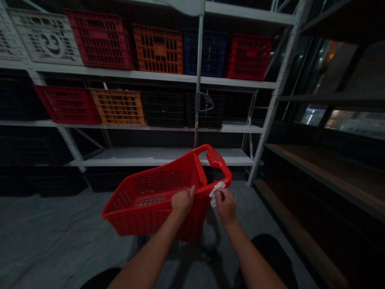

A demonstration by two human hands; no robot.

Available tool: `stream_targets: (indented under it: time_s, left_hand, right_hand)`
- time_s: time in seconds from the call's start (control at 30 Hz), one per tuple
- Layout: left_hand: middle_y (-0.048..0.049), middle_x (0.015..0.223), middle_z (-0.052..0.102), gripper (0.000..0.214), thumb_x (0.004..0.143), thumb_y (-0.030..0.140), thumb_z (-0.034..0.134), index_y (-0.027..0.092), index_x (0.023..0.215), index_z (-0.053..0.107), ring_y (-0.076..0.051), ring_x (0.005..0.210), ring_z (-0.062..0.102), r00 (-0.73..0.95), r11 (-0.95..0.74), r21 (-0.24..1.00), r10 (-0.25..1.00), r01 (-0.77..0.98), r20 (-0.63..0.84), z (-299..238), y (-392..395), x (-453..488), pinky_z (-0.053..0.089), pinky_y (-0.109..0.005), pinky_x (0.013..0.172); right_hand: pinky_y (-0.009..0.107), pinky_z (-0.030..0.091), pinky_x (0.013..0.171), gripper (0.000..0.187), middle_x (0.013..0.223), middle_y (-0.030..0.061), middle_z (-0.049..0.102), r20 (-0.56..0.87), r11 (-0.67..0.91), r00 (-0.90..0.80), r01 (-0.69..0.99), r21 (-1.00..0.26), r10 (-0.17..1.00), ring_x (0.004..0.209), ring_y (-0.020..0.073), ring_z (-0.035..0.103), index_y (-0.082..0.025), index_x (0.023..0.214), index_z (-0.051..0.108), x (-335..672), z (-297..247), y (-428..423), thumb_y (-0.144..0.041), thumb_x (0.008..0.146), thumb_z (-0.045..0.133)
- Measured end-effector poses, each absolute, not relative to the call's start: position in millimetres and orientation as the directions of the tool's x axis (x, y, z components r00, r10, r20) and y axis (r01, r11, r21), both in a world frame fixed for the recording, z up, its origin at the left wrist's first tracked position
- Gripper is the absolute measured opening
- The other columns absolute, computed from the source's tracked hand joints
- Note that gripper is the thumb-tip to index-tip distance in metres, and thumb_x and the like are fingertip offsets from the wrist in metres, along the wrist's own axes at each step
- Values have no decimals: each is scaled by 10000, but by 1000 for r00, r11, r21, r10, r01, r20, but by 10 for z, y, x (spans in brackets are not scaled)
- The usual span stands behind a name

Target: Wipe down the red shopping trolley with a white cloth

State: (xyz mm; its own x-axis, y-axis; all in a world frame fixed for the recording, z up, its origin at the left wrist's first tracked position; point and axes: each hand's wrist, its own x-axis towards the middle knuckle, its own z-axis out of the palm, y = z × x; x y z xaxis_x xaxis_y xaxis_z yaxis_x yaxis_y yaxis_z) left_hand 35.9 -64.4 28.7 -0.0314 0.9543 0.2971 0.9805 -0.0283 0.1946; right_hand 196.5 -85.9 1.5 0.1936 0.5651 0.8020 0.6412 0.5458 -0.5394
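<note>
A red plastic shopping basket [150,196] with a perforated wall and a red handle [218,160] is tilted in front of me above the grey floor. My left hand [182,199] is closed over the basket's near rim and holds it up. My right hand [225,204] pinches a small white cloth [215,192] and presses it against the basket's handle end. The inside of the basket shows nothing in it.
White metal shelving [156,76] ahead carries red, orange, blue, black and white plastic crates on two levels. A lower shelf [162,156] is bare. A pole with a grip [198,100] stands against the shelving. Dark wooden shelves [331,168] run along the right.
</note>
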Motion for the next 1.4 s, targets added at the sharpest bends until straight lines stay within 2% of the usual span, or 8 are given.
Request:
stream_targets:
  time_s: [0.13,0.37,0.6,0.83,0.93,1.1,1.23,1.4]
  left_hand:
    - [-164,774,660,717,855,482,46,112,815,659,-253,757,621,-39,-18,182,952,983,305,270,-630,316,423,-329,629]
    - [-159,759,661,717,856,477,47,108,838,662,-242,753,625,-31,-21,165,952,986,303,263,-637,317,423,-304,616]
    - [-138,739,670,683,858,460,72,135,779,668,-237,723,631,-25,-27,159,948,987,317,242,-651,266,424,-308,609]
    - [-128,741,674,683,860,454,65,145,786,669,-218,704,632,-10,-39,140,943,989,332,206,-660,272,412,-286,592]
    - [-119,750,677,658,861,451,84,153,784,666,-216,709,631,4,-49,127,941,991,338,189,-653,216,408,-282,596]
    - [-133,729,673,654,860,446,96,134,761,663,-214,693,627,14,-58,116,938,992,347,161,-636,121,396,-275,585]
    - [-131,712,671,637,861,431,111,137,728,660,-212,684,623,16,-62,115,931,991,364,141,-639,59,381,-267,568]
    - [-130,702,670,608,862,398,126,134,728,657,-204,658,616,18,-66,112,923,991,385,119,-654,-30,358,-254,541]
  right_hand:
    - [255,441,611,149,717,37,596,733,436,391,614,-659,557,635,153,560,-177,837,534,1918,-14,-844,-312,784,499]
    - [228,419,672,125,719,30,585,780,591,19,642,-490,626,687,134,547,-189,764,560,1499,-24,-889,-193,805,443]
    - [243,402,627,74,659,-2,519,804,482,295,676,-557,516,636,130,500,-176,709,514,2032,60,-967,-181,776,482]
    - [248,412,665,120,716,23,539,847,615,82,652,-444,525,702,134,509,-176,746,532,1688,6,-978,-113,788,439]
    - [245,412,649,129,700,16,520,852,614,60,666,-423,521,680,130,499,-178,750,527,1740,2,-1005,-102,785,429]
    - [282,425,691,82,770,34,512,850,528,210,705,-474,484,755,153,504,-177,755,514,2314,173,-1098,-134,780,448]
    - [336,418,779,139,882,67,568,864,444,319,757,-480,391,849,183,521,-172,895,550,2684,408,-1126,-157,790,461]
    - [329,439,787,218,917,58,632,841,590,38,695,-410,539,864,179,558,-208,972,595,2491,556,-1176,-175,832,431]
